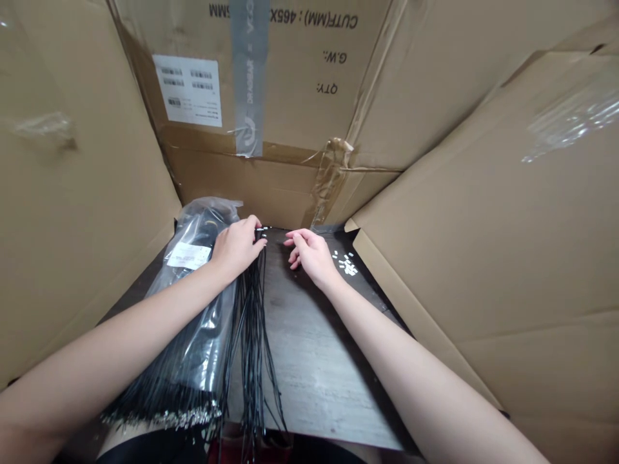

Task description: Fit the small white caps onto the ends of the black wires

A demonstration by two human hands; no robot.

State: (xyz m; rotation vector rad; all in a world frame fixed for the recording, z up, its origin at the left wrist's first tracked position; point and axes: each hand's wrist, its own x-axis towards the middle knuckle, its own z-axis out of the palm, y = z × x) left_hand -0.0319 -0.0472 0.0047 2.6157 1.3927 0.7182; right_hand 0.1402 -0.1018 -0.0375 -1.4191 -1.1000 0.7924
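Black wires [253, 322] drop in a loose bundle from my left hand [236, 248], far too many strands to count from this camera, and they run down past the board's near edge until the frame cuts them off. That hand is curled nearly closed, gripping the top of the bundle; it hides the upper wire ends, though a few tiny white bits [262, 229] show just beyond it. My right hand [309, 254] sits just beside it, open with its fingers loosely curved, resting on a dark wood-grain board [314, 348] and holding nothing. Just past that hand lies a scatter of white pieces [347, 263], perhaps a dozen or more, too small for me to identify or count exactly. Left of my left hand is one clear plastic bag [196, 309] with one white label [188, 256], its print unreadable. It holds more black wires [193, 367], their metal-tipped ends [164, 417] fanned out near the bottom of the view, and my left forearm [120, 328] hides part of it. Beyond both hands, a cardboard carton wall [271, 77] carries grey tape [249, 77] and a white printed sheet [188, 90].
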